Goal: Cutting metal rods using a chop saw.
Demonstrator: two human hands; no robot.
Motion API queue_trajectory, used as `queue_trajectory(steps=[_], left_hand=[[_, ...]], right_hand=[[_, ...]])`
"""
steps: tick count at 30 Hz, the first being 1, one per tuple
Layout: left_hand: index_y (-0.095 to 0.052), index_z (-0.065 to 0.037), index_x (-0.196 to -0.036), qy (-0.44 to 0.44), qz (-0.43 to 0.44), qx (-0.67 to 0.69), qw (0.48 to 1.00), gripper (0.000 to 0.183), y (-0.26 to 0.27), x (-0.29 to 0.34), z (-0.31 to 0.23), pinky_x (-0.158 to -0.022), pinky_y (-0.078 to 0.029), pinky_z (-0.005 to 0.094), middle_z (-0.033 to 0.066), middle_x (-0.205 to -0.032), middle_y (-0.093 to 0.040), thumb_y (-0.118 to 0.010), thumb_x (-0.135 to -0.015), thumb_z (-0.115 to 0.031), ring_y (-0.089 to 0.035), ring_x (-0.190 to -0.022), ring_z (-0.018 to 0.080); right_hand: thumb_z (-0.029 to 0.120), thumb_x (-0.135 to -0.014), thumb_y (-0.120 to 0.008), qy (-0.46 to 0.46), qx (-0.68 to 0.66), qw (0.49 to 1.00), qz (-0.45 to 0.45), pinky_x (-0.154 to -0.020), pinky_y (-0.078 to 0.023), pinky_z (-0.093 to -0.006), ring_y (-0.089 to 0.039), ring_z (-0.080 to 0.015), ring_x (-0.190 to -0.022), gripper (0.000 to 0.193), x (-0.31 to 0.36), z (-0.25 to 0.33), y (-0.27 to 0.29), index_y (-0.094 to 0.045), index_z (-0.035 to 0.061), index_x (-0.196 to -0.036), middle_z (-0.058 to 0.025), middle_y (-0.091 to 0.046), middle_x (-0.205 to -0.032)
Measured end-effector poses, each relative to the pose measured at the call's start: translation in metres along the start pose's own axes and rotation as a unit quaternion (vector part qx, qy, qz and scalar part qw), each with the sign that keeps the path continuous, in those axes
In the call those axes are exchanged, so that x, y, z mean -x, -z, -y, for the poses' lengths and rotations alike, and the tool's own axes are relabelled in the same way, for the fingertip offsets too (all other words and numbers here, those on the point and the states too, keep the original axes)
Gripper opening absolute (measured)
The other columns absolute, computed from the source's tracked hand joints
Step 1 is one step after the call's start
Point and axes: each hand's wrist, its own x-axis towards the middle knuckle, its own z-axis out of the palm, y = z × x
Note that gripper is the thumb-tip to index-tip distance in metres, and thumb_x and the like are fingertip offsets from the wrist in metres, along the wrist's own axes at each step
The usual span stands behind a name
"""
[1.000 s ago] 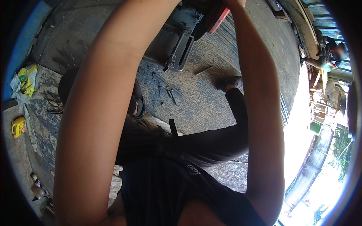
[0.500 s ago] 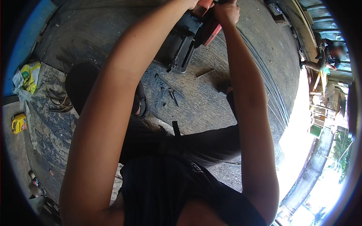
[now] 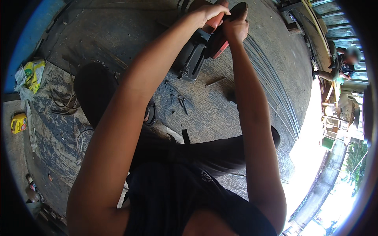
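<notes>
A cut-off saw [image 3: 193, 59] with a dark metal base and red parts stands on the ground at the top of the view. My left hand [image 3: 208, 15] is closed around its red upper housing [image 3: 215, 23], thumb toward the right. Just right of it, my right hand [image 3: 237, 30] grips the saw beside a dark, round, disc-like part [image 3: 238, 11]. Its fingers are partly hidden, so the exact spot it holds is unclear. A red edge [image 3: 221, 50] shows below the disc.
Long thin metal rods [image 3: 275, 86] lie on the ground to the right. Short metal pieces [image 3: 183, 105] and a small bar [image 3: 215, 82] lie before the saw. A yellow jug [image 3: 18, 123] and a yellow-green bag [image 3: 33, 74] are at left. Another person [image 3: 343, 63] is far right.
The saw and both hands now appear lower and more fully in the picture. Both hands remain on the saw, and my right knee has come out from behind the forearm.
</notes>
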Motion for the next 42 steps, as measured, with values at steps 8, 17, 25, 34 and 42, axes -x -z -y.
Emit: queue_trajectory(steps=[8,17,25,34,42], left_hand=[[-0.065,-0.005,-0.106,-0.071,0.002,0.011,0.997,0.045,0.001,0.022,0.018,-0.052,-0.051,0.0292,0.0059,-0.08,-0.063,-0.083,-0.075,-0.033,-0.062,-0.065,0.0123],[-0.067,-0.006,-0.101,-0.069,-0.002,0.01,0.998,0.04,0.003,0.024,0.031,-0.055,-0.052,0.0299,0.0054,-0.08,-0.063,-0.082,-0.076,-0.033,-0.062,-0.066,0.0127],[-0.066,-0.007,-0.096,-0.078,0.004,0.015,0.997,0.035,0.005,0.025,0.039,-0.053,-0.051,0.0293,0.0042,-0.077,-0.062,-0.081,-0.078,-0.032,-0.061,-0.064,0.0124],[-0.066,-0.007,-0.095,-0.083,0.003,0.009,0.996,0.033,0.006,0.033,0.043,-0.052,-0.05,0.0293,0.0037,-0.075,-0.061,-0.081,-0.078,-0.032,-0.061,-0.063,0.0124],[-0.066,-0.007,-0.094,-0.081,0.001,0.014,0.997,0.034,0.007,0.032,0.049,-0.051,-0.049,0.0298,0.0042,-0.075,-0.062,-0.081,-0.077,-0.033,-0.061,-0.062,0.0127]], right_hand=[[0.039,-0.09,-0.068,-0.03,-0.027,0.999,0.009,-0.092,-0.054,-0.0522,-0.067,-0.0485,-0.108,0.077,0.018,-0.004,-0.007,-0.038,0.0102,-0.155,-0.0324,-0.061,-0.124],[0.037,-0.09,-0.068,-0.031,-0.018,0.999,0.026,-0.091,-0.054,-0.0563,-0.067,-0.0502,-0.105,0.089,0.028,-0.006,-0.01,-0.02,0.019,-0.163,-0.0316,-0.055,-0.124],[0.036,-0.088,-0.07,-0.031,-0.031,0.999,0.015,-0.089,-0.055,-0.0568,-0.067,-0.0504,-0.104,0.091,0.037,-0.003,-0.008,-0.02,0.0194,-0.163,-0.0304,-0.054,-0.125],[0.038,-0.085,-0.073,-0.036,-0.027,0.999,0.014,-0.088,-0.055,-0.0569,-0.068,-0.0499,-0.103,0.097,0.043,-0.005,-0.012,-0.02,0.0205,-0.163,-0.0299,-0.054,-0.124],[0.039,-0.084,-0.074,-0.025,-0.037,0.999,0.003,-0.086,-0.056,-0.0572,-0.067,-0.0508,-0.102,0.099,0.047,-0.007,-0.015,-0.018,0.0213,-0.164,-0.0297,-0.054,-0.123]])
